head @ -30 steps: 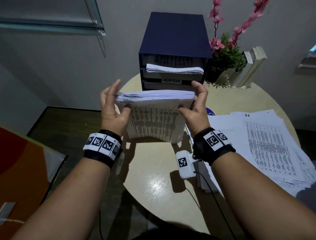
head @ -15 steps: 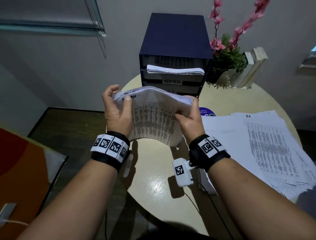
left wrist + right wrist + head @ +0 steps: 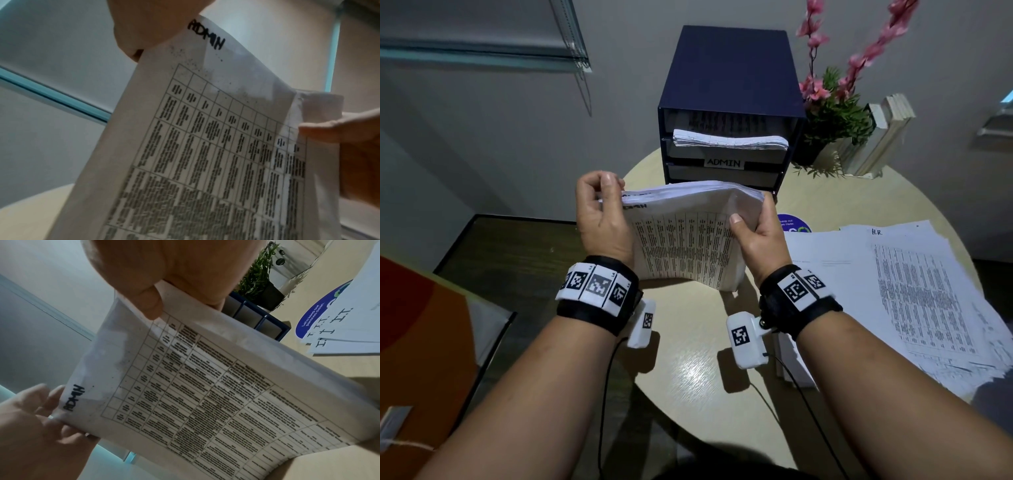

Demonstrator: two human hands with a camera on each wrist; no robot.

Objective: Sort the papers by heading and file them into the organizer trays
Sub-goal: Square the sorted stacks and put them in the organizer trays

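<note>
stack: thick white ADMIN-headed paper stack [image 3: 685, 236], held up above the round beige desk [image 3: 698, 370], near its far edge
left grip [image 3: 602, 219]: pinching the stack's left top corner
right grip [image 3: 756, 236]: clamped on the right edge
target: dark blue organizer [image 3: 729, 85], ADMIN tray [image 3: 726, 154] straight ahead past the stack, already holding paper
axis: stack's long side points at the trays, both hands about equally close

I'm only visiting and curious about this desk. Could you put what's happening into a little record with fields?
Held: stack of papers, headed ADMIN, gripped by left hand and right hand
Stack shape: bowed upward
Organizer: dark blue, papers in upper tray, ADMIN label beneath
Table: round, pale
Loose papers: spread to the right, top one headed H.R.
Behind: pink flowers
</note>
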